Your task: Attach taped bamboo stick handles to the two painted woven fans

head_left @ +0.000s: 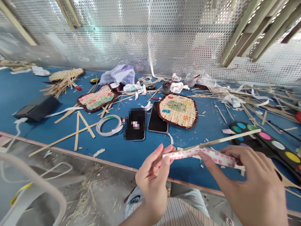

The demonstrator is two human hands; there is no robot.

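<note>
Near the table's front edge my left hand (155, 178) pinches one end of a strip of double-sided tape (184, 154), white with red print. My right hand (249, 178) has its thumb and fingers closed on the same tape farther right, its thumb pressed near the middle of it. Behind the tape runs a thin bamboo strip (230, 137), pointing up to the right; its lower end is hidden by the tape and my fingers. Just beyond my hands lie a woven painted mat (177, 111) with a dark brown rim and a phone (158, 121) partly under it.
On the blue table (112, 150) are a tape roll (108, 125), another phone (138, 125), a second painted mat (97, 98) and a black box (36, 108). A paint palette (277, 144) lies right, by loose bamboo strips. A white chair (32, 193) stands left; perforated metal backs the table.
</note>
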